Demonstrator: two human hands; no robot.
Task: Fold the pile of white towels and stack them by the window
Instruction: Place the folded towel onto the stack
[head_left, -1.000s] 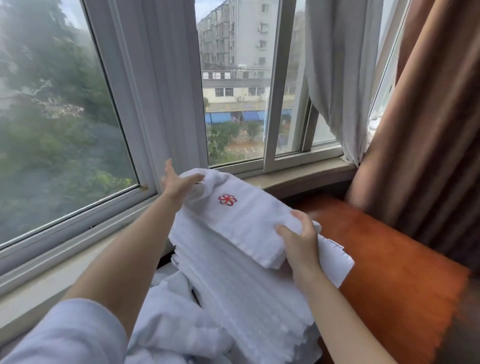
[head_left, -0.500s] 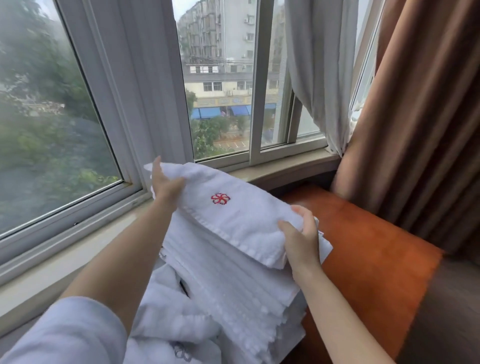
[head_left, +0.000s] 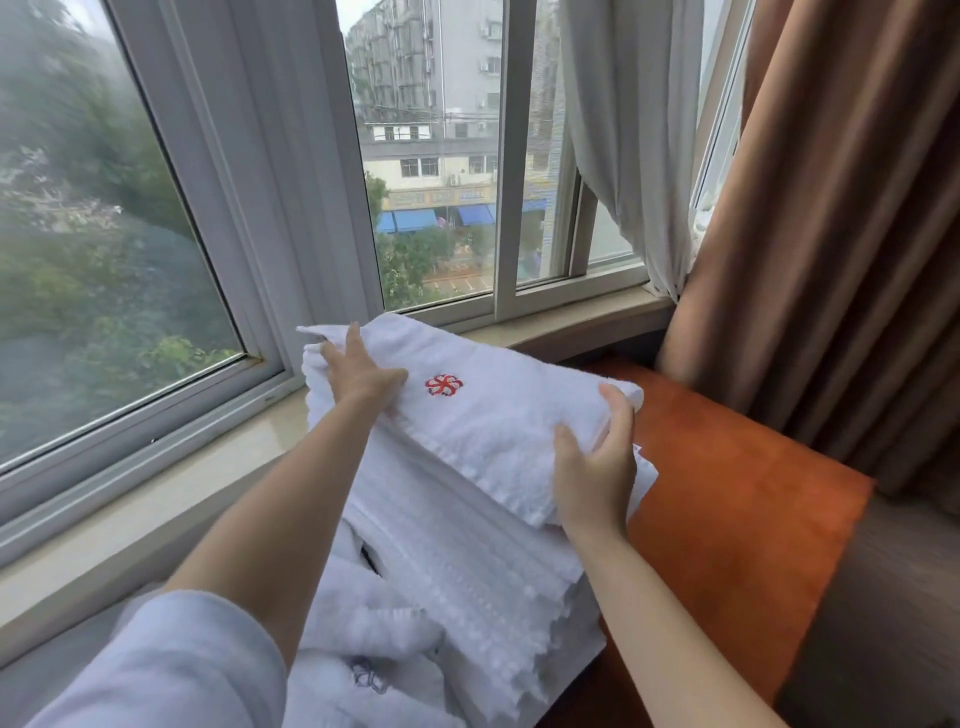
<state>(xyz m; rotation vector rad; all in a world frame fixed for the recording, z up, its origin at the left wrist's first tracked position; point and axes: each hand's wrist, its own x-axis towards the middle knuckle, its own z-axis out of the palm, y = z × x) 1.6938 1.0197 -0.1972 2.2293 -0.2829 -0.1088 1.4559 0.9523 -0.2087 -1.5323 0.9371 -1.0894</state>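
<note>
A folded white towel (head_left: 498, 415) with a red flower emblem lies on top of a tall stack of folded white towels (head_left: 483, 582) beside the window sill (head_left: 218, 478). My left hand (head_left: 358, 371) lies flat on the towel's far left end, fingers straight. My right hand (head_left: 597, 462) grips the towel's near right corner, thumb on top and fingers curled round the edge. A loose heap of unfolded white towels (head_left: 374, 649) lies low, left of the stack.
The stack stands on an orange upholstered seat (head_left: 737, 493). A brown curtain (head_left: 831, 234) hangs at the right, with a white sheer curtain (head_left: 623, 145) beside it. The window frame (head_left: 270, 208) runs close behind the stack.
The top towel has settled flatter on the stack. My left hand has shifted from the far corner onto the towel's top, and my right hand keeps its grip at the near corner.
</note>
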